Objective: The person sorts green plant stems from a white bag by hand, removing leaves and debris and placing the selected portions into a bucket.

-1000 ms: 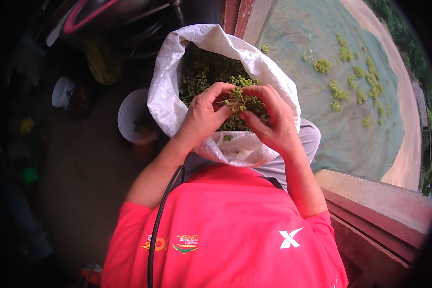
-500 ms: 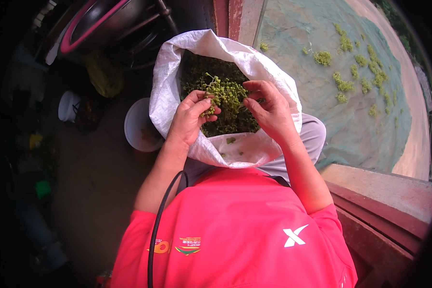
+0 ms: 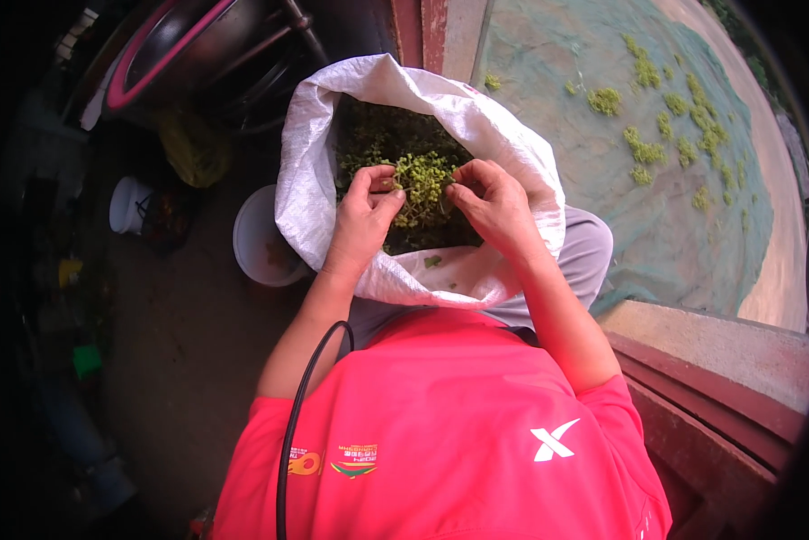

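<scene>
A white woven sack stands wide-mouthed in front of my lap, with dark green plant clusters inside. Over its opening, a yellow-green cluster of small berries or buds is between my two hands. My left hand grips the cluster's left side, thumb and fingers closed on it. On the opposite side, my right hand pinches at the cluster's edge with thumb and forefinger; exactly what lies between those fingertips is too small to make out. A small green leaf bit rests on the sack's near inner wall.
To the left are a white bucket and a smaller white container on the dark floor. A pink-rimmed basin stands at the upper left. Green netting at the right bears scattered yellow-green clusters. A ledge runs along the lower right.
My left hand has turned over the cluster, its fingers now more curled. The cluster has turned and lies more centrally between my hands. My right hand has shifted slightly down and left.
</scene>
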`<state>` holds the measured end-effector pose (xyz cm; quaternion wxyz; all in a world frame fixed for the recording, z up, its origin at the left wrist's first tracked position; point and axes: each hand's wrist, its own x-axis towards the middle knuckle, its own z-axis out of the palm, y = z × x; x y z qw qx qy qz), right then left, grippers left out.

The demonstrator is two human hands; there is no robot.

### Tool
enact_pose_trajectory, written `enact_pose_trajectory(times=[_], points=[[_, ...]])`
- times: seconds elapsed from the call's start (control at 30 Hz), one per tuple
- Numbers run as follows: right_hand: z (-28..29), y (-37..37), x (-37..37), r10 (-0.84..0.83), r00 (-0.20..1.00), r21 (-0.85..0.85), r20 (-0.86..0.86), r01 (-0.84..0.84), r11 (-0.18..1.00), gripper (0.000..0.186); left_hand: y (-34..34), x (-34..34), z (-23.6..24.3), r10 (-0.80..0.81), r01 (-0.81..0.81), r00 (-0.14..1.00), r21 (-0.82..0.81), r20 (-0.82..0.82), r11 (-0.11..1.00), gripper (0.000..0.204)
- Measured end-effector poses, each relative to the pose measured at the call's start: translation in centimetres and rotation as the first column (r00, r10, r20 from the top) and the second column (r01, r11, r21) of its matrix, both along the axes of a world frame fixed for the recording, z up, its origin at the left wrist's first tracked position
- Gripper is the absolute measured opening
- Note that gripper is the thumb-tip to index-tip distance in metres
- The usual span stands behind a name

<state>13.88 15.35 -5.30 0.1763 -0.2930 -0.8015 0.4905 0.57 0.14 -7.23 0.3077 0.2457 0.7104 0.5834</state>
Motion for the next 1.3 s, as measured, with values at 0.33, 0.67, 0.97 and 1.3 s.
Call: enact_pose_trajectory(times=[0.33,0.67,0.97,1.3], points=[[-1.0,0.3,-0.1,-0.022,1.000,-0.019,-0.018,0.022,1.000,0.023,1.5,1.0,3.2,-0.001,0.109,0.555,0.071,-0.832,0.991,0.023],[-0.7,-0.4,0.2,-0.029,0.994,-0.136,-0.108,0.014,0.991,0.024,1.7,0.2,0.4,-0.085,0.100,0.823,-0.004,-0.562,0.995,0.025],[-0.2,-1.8,0.0,0.087,0.996,0.509,0.022,-0.086,0.857,0.026,1.5,0.4,0.4,-0.058,0.062,0.959,0.006,-0.277,0.998,0.019],[0.9,1.0,-0.7,-0.039,0.980,-0.231,-0.197,-0.008,0.973,0.008,0.8,0.5,0.0,-0.124,0.141,0.954,0.045,-0.273,0.989,0.018]])
